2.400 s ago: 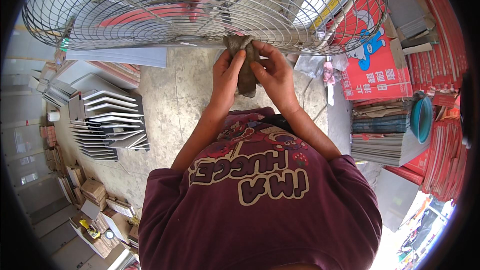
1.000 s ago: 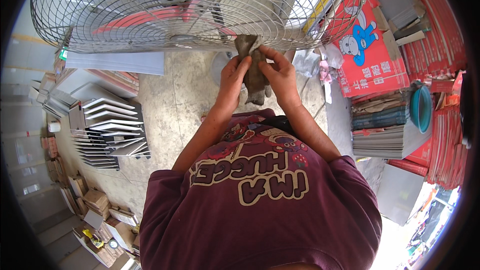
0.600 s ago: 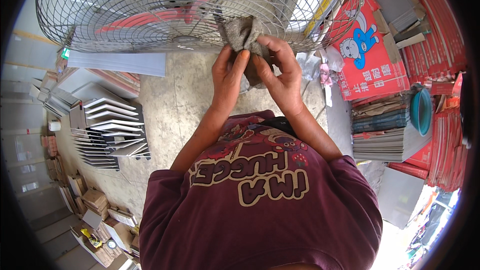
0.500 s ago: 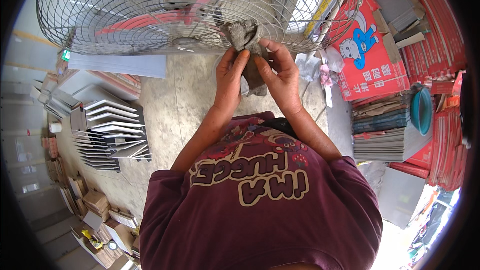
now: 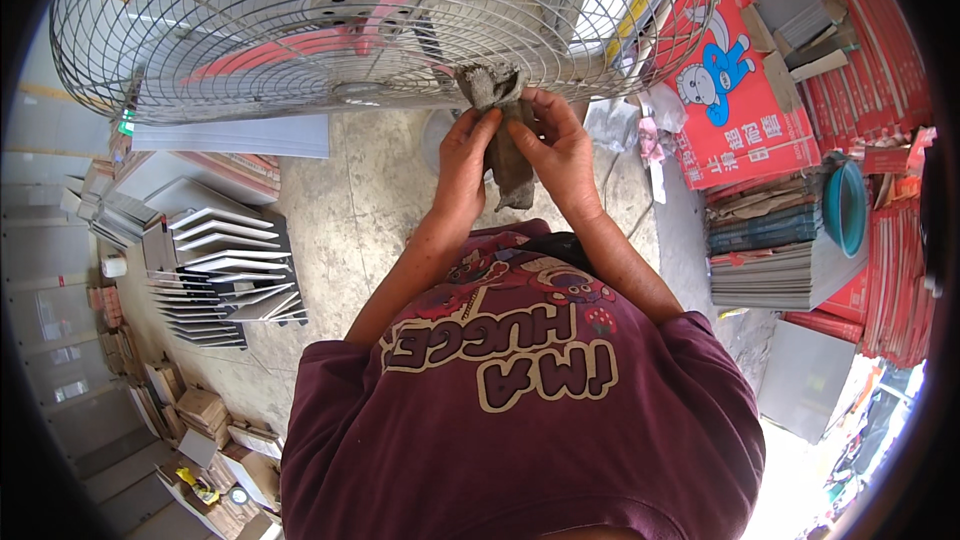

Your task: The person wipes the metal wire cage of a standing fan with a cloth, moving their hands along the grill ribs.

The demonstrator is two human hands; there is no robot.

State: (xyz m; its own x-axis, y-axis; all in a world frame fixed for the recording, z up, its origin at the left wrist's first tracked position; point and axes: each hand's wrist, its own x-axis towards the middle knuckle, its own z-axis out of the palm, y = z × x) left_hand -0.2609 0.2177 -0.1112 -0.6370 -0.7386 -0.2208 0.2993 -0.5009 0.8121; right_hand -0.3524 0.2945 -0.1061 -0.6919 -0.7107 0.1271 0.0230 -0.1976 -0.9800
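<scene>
A crumpled grey-brown cloth (image 5: pixel 512 165) hangs between my two hands, with its bunched top above my fingers and a loose end dangling below. My left hand (image 5: pixel 466 158) pinches it from the left, thumb pointing up. From the right, my right hand (image 5: pixel 558 152) grips it with thumb and fingers. Just beyond the cloth stands a large fan with a round wire guard (image 5: pixel 370 90) and red blades (image 5: pixel 290 52). The cloth's top overlaps the lower rim of the guard in view; whether it touches the wire I cannot tell.
On the left, a rack of sample tiles (image 5: pixel 225 270) stands on the concrete floor (image 5: pixel 330 210). Boxes (image 5: pixel 203 410) lie at lower left. To the right are a red carton (image 5: pixel 730 90), stacked grey tiles (image 5: pixel 765 282), a teal basin (image 5: pixel 845 208) and piled red cartons (image 5: pixel 895 285).
My hands and the cloth have shifted slightly down in view, and more of the cloth's loose end hangs below. The fan sits a little farther left in view. Both hands keep their hold.
</scene>
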